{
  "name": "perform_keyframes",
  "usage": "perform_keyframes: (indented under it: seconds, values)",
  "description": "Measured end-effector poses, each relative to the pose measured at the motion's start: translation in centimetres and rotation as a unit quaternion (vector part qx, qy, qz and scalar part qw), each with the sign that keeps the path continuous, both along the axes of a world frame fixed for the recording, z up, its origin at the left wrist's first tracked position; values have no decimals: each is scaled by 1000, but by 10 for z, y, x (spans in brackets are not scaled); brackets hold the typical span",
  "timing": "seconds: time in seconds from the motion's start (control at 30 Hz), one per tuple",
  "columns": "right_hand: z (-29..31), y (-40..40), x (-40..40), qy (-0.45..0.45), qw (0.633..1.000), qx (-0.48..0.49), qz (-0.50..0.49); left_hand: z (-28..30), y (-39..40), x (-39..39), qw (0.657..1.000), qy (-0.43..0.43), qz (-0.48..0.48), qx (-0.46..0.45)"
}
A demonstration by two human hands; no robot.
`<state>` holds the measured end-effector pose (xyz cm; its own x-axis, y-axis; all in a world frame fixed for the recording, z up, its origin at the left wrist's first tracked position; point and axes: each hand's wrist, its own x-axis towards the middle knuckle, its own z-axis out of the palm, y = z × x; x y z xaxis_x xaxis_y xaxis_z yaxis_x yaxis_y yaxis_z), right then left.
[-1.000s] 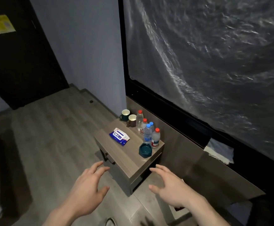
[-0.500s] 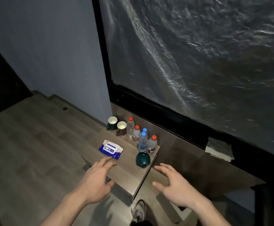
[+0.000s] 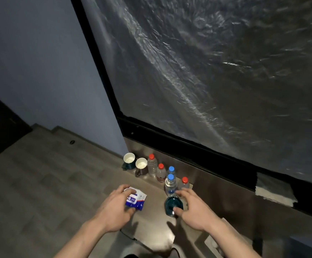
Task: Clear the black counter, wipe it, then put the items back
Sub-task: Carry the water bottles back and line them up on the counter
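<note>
Gripping: the left hand (image 3: 114, 209) curls round the blue-and-white wipes pack (image 3: 135, 200) on the near left of the wooden side table (image 3: 151, 222).
Right hand (image 3: 194, 207): thumb and fingers close on the rim of the dark teal ashtray (image 3: 172, 203) — near right of the tabletop.
Bottles (image 3: 170, 185): five, red and blue caps, upright just beyond the ashtray.
Mugs (image 3: 129, 161): two, far left corner.
Cloth (image 3: 274, 190): pale, on the black counter (image 3: 305, 198) — well to the right.

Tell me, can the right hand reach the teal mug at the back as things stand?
Probably not directly: the right hand is at the round teal dish, and clear plastic bottles stand before the teal mug.
</note>
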<state>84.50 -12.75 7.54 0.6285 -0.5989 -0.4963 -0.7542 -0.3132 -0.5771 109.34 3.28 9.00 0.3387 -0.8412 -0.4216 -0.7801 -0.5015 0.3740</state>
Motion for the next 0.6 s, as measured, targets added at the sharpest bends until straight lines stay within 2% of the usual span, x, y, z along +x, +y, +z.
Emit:
perform_keyframes:
  seconds: [0.17,0.33,0.6]
  values:
    - [-15,-15,16,13,999,8,-48,-23,-57,36,998,12,-47,29]
    - [-37,-15,44,39,991,28,-124,-59,-116,71,994,66,-73,57]
    - [-77,-21,104,68,972,57,-219,-110,-187,116,988,53,-142,42]
